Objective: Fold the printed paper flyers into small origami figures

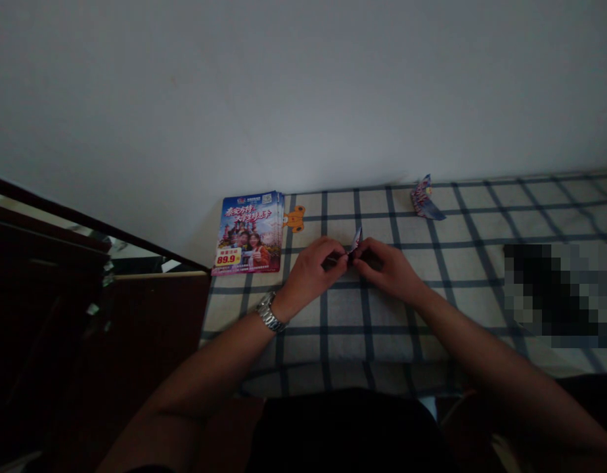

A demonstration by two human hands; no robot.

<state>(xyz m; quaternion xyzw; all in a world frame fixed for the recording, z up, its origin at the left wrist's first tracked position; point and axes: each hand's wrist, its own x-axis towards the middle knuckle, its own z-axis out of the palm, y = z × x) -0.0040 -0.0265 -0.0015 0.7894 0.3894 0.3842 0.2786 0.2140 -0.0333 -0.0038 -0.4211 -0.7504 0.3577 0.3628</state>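
My left hand (311,272) and my right hand (387,268) meet above a checked cloth (377,315), and their fingertips pinch a small folded piece of glossy printed paper (355,242) from both sides. Its pointed tip sticks up between them, and the rest is hidden by my fingers. A stack of colourful printed leaflets (247,233) lies to the left of my left hand. Beside the stack is a small orange paper cutout (294,219). A folded paper figure (424,198) made from similar printed paper stands near the cloth's far edge, to the right. A metal wristwatch (270,312) circles my left wrist.
A white wall (303,85) rises behind the cloth. Dark wooden furniture (136,328) with a glossy edge fills the lower left. A pixelated patch (560,295) covers part of the cloth at right. My dark clothing (347,433) shows at the bottom.
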